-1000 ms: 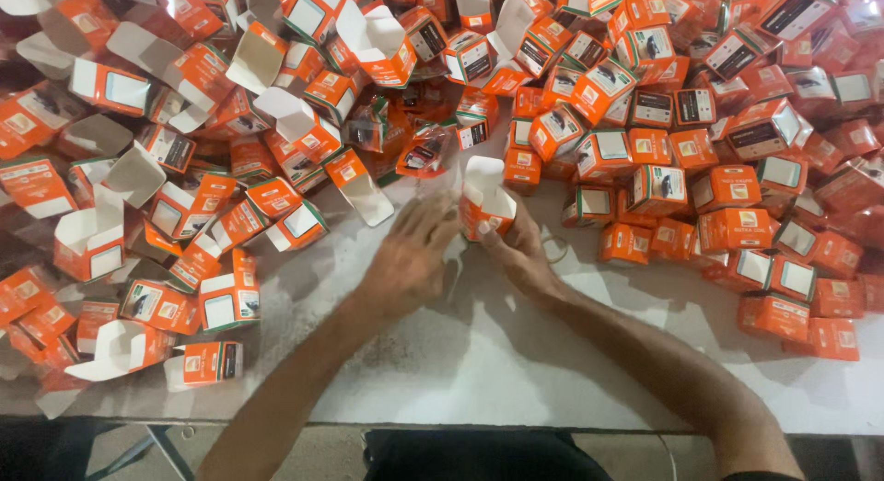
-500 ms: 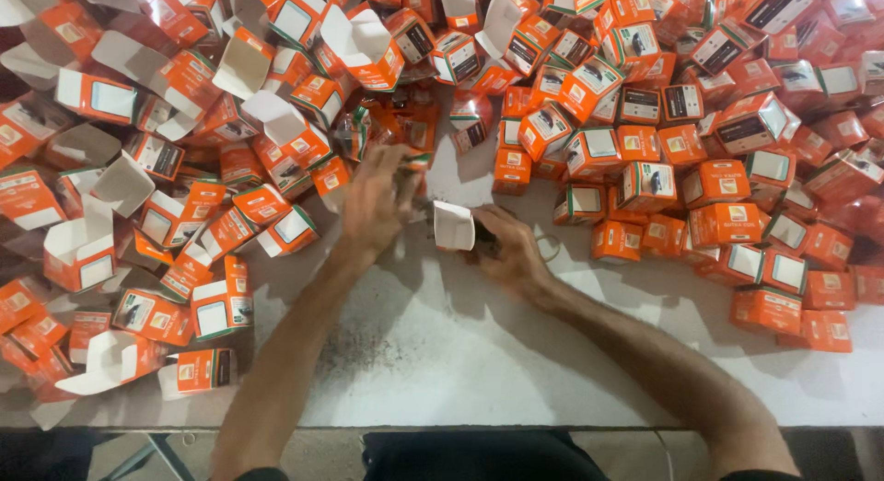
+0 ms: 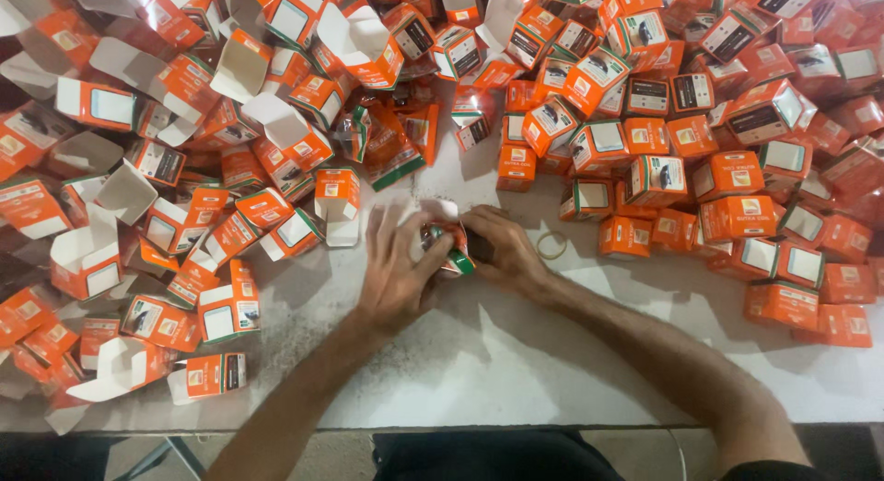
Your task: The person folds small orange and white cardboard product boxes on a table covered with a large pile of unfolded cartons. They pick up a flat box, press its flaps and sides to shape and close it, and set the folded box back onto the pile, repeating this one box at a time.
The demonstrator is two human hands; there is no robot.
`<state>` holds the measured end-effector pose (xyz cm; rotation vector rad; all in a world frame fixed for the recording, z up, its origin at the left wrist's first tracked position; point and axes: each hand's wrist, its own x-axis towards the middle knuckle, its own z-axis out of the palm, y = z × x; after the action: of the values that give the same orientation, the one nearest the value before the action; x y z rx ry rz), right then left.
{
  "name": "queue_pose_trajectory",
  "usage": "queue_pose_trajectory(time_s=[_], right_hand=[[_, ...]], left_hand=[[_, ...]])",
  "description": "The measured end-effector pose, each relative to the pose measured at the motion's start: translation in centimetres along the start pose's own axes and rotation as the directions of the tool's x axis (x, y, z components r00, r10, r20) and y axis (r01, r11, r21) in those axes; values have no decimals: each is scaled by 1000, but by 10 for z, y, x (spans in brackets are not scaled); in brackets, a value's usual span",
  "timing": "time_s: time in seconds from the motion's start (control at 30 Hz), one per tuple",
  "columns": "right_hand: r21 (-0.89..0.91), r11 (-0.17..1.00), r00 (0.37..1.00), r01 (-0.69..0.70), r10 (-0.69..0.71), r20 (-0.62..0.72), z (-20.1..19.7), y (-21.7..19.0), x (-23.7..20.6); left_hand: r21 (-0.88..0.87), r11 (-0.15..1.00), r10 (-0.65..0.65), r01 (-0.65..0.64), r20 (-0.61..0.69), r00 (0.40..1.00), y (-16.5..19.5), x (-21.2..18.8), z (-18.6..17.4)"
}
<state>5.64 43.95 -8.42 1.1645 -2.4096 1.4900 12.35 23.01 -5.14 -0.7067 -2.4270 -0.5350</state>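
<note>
Gripping: the left hand (image 3: 398, 265) and right hand (image 3: 497, 246) close together around one small carton (image 3: 444, 234), fingers curled onto it from both sides.
Carton: orange and white with a green edge, its white flap raised at the top, lying on the white table (image 3: 516, 352) between the two palms.
Left side: open, unfilled boxes (image 3: 166, 223) lie heaped, the nearest (image 3: 337, 203) just beside the left fingers.
Right side: closed orange boxes (image 3: 737, 196) stand packed close; a rubber band (image 3: 552, 245) lies just beside the right hand.
Far side: foil packets (image 3: 391, 145) among the cartons.
Open room: bare tabletop runs from the hands back along both forearms to the near edge.
</note>
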Motion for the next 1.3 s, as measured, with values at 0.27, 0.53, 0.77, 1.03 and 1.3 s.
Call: queue_pose_trajectory(time_s=[0.27, 0.53, 0.77, 1.03, 1.3], right_hand=[[-34, 999, 1000, -1, 0, -23, 0, -5, -2], [-81, 996, 998, 49, -52, -41, 11, 5, -12], [-125, 988, 996, 91, -93, -9, 11, 2, -14], [-390, 895, 972, 216, -233, 4, 12, -16, -10], [-371, 927, 998, 44, -60, -32, 24, -3, -14]], left_hand=[[-189, 921, -355, 340, -50, 934, 17, 18, 21], [-587, 490, -654, 645, 241, 717, -7, 19, 35], [-586, 463, -657, 665, 277, 701, -12, 15, 44], [-759, -182, -373, 625, 641, 670, -44, 7, 15], [-571, 333, -517, 750, 554, 652, -44, 21, 32]])
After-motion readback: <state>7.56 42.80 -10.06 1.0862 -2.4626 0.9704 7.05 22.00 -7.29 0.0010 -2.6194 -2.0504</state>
